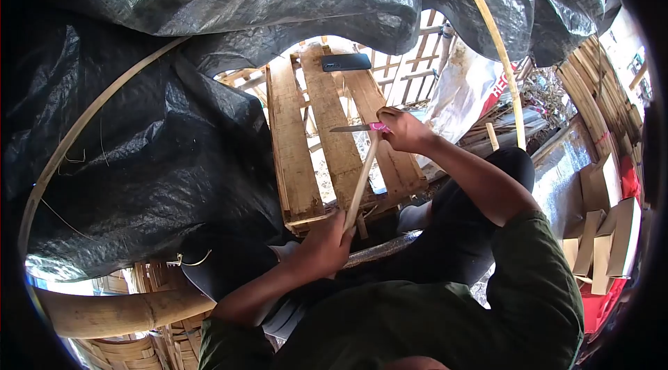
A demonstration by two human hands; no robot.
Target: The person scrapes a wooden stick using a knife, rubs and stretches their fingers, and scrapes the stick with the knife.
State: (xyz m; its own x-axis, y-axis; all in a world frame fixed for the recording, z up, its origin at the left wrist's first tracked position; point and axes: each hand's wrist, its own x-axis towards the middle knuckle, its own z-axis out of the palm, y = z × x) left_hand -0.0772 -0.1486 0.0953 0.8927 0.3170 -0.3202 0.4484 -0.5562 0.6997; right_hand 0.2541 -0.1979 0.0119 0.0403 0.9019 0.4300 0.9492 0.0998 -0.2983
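My left hand [324, 248] is closed round the lower end of a pale wooden or bamboo stick [362, 182], which slants up and away from me. At its upper end my right hand [403, 130] grips a knife [353, 128] with a pink handle. The blade points left and lies at or just above the stick's tip; whether it touches cannot be made out. Beneath both hands stands a low table of wooden slats [332, 140] with gaps between the boards. A dark phone [346, 62] rests on its far end.
Black plastic sheeting [132, 154] hangs left and above, with bent bamboo poles [497, 36] across it. A white and red sack [459, 88] lies beyond the table. Cut wooden pieces [595, 248] are stacked at the right, and a thick bamboo pole [125, 311] runs at lower left.
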